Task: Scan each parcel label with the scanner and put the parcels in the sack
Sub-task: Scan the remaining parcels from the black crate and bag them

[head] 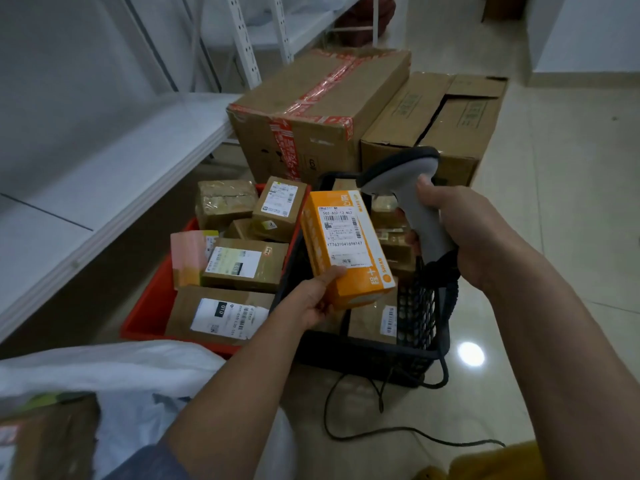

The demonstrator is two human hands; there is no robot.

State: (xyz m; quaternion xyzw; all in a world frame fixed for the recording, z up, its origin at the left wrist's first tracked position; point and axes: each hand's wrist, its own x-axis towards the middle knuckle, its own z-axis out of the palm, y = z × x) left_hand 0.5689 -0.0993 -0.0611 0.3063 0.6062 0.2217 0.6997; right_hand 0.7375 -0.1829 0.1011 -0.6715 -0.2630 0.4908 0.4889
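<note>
Left hand (313, 304) grips orange parcel (346, 249), raised.

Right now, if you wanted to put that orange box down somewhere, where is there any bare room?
Bare floor lies right of the black basket and the big cartons, and the white shelf on the left shows open surface. The red crate is packed with parcels, and the basket holds several. The scanner cable crosses the floor in front of the basket.
</note>
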